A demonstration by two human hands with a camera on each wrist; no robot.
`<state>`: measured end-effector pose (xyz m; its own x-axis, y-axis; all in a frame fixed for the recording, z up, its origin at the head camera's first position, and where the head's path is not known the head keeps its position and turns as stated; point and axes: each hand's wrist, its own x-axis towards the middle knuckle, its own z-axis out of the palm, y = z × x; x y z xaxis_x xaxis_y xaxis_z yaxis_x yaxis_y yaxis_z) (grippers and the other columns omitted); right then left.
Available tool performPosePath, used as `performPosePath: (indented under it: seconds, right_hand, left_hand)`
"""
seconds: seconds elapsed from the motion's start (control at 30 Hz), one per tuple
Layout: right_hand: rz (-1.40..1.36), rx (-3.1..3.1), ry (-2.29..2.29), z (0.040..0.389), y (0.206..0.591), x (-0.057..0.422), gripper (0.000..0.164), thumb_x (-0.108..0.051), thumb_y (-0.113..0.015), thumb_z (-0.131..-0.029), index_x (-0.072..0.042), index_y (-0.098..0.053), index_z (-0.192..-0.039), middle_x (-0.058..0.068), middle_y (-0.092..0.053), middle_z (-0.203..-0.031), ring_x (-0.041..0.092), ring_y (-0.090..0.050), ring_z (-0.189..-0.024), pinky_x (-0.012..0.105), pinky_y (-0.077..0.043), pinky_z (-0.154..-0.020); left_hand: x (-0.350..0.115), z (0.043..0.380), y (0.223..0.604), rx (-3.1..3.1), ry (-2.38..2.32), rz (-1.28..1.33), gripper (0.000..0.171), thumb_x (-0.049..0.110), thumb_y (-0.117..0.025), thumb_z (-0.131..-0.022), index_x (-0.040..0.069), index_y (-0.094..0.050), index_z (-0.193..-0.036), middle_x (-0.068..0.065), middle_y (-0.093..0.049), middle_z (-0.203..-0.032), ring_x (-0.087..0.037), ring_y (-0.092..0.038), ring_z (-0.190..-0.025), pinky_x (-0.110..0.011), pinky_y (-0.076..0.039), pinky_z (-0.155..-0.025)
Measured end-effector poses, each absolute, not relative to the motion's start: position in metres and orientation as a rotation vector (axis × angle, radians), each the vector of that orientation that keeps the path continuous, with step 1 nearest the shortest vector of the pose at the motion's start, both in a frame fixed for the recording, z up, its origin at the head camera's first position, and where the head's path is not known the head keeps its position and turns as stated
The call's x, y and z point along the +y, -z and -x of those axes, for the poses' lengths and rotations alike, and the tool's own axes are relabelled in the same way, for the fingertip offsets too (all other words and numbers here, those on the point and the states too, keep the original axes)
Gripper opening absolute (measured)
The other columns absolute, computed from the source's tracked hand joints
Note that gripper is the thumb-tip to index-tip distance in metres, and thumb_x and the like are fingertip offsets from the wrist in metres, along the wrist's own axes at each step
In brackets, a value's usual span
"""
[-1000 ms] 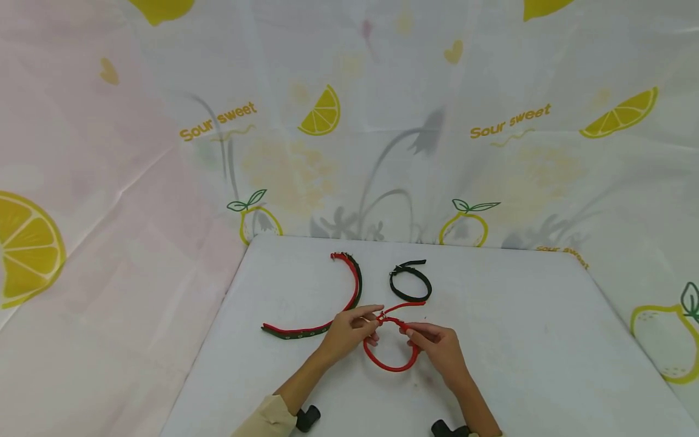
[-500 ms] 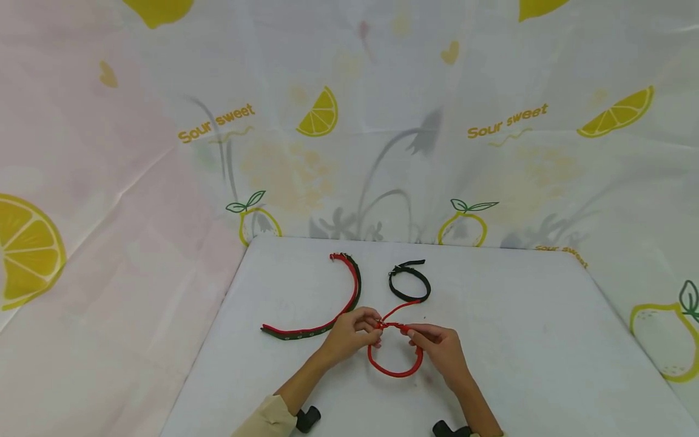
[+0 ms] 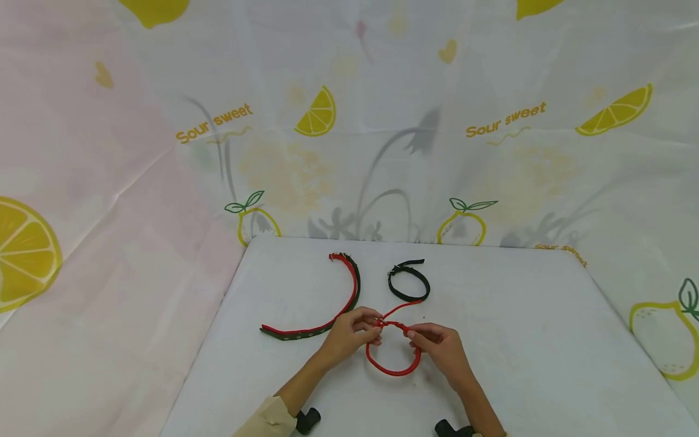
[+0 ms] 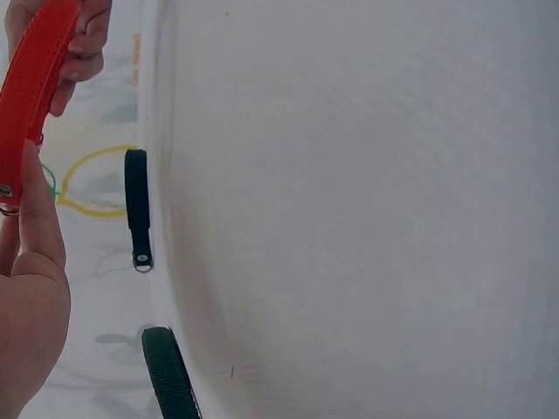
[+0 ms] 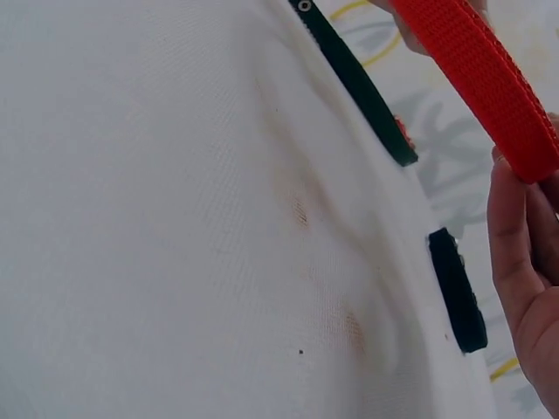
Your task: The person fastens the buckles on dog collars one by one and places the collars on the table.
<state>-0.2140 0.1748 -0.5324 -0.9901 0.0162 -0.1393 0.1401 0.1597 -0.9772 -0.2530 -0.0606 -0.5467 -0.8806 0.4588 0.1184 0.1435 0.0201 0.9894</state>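
A red pet collar [image 3: 394, 373], closed into a loop with its loose tail pointing back and right, is held up between both hands. My left hand [image 3: 348, 335] pinches it at the buckle on the loop's left side. My right hand [image 3: 443, 351] grips the strap on the right, thumb and fingers on either side of it. In the left wrist view the collar's red band [image 4: 37, 78] shows a metal eyelet near the left fingertips. The woven strap [image 5: 480, 83] fills the upper right of the right wrist view, with the right fingers at its lower end.
Beyond the hands, a black collar [image 3: 428, 287] lies buckled in a loop, its tail sticking out. To the left, a dark green collar [image 3: 299, 335] with eyelets lies open in a curve, a red collar [image 3: 354, 280] nested along its inner side. All lie on the white table [image 3: 519, 340].
The left index finger, stretched out over the collar before, has drawn in to the buckle. The loop has shifted slightly toward the body, and its tail now slants more.
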Motion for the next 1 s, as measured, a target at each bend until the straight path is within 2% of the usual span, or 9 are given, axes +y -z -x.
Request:
performPosePath:
  seconds: [0.3,0.37,0.6,0.77,1.0]
  right_hand:
    - [-0.172,2.331,1.974,0.212,0.531,0.175,0.026,-0.024,-0.077,-0.085,-0.006,-0.074,-0.103,0.008,-0.073,-0.093,0.024,-0.069,-0.082,0.026,-0.056,-0.074]
    - [-0.177,2.327,1.975,0.212,0.532,0.175,0.026,-0.024,-0.077,-0.085,-0.006,-0.075,-0.103,0.008,-0.073,-0.094,0.024,-0.069,-0.082,0.027,-0.056,-0.074]
    - [-0.214,2.373,1.956,0.214,0.536,0.178,0.027,-0.026,-0.079,-0.083,-0.008,-0.075,-0.103,0.008,-0.074,-0.094,0.023,-0.069,-0.080,0.026,-0.056,-0.074]
    - [-0.260,2.347,1.981,0.216,0.539,0.184,0.027,-0.026,-0.078,-0.083,-0.007,-0.075,-0.103,0.012,-0.073,-0.096,0.024,-0.070,-0.080,0.026,-0.056,-0.075]
    - [-0.261,2.287,2.054,0.223,0.546,0.201,0.036,-0.028,-0.078,-0.083,-0.001,-0.073,-0.105,0.017,-0.072,-0.097,0.028,-0.071,-0.082,0.028,-0.056,-0.077]
  left_hand:
    - [-0.063,0.251,0.543,1.990,-1.987,-0.631,0.026,0.014,-0.071,-0.090,0.004,-0.064,-0.113,-0.026,-0.068,-0.098,-0.024,-0.071,-0.081,-0.035,-0.057,-0.077]
    - [-0.063,0.251,0.543,1.999,-1.983,-0.616,0.026,0.014,-0.071,-0.090,0.005,-0.064,-0.113,-0.024,-0.069,-0.099,-0.023,-0.071,-0.083,-0.034,-0.057,-0.076]
    - [-0.062,0.250,0.543,2.121,-1.885,-0.531,0.033,0.024,-0.074,-0.088,0.013,-0.066,-0.118,-0.002,-0.071,-0.098,-0.017,-0.069,-0.086,-0.031,-0.057,-0.073]
    - [-0.063,0.251,0.545,2.093,-1.851,-0.532,0.045,0.025,-0.073,-0.089,0.007,-0.061,-0.128,-0.002,-0.070,-0.106,-0.020,-0.070,-0.086,-0.031,-0.057,-0.073]
    - [-0.068,0.252,0.554,2.091,-1.809,-0.495,0.041,0.020,-0.071,-0.091,0.005,-0.060,-0.127,-0.005,-0.069,-0.106,-0.024,-0.070,-0.086,-0.030,-0.057,-0.074]
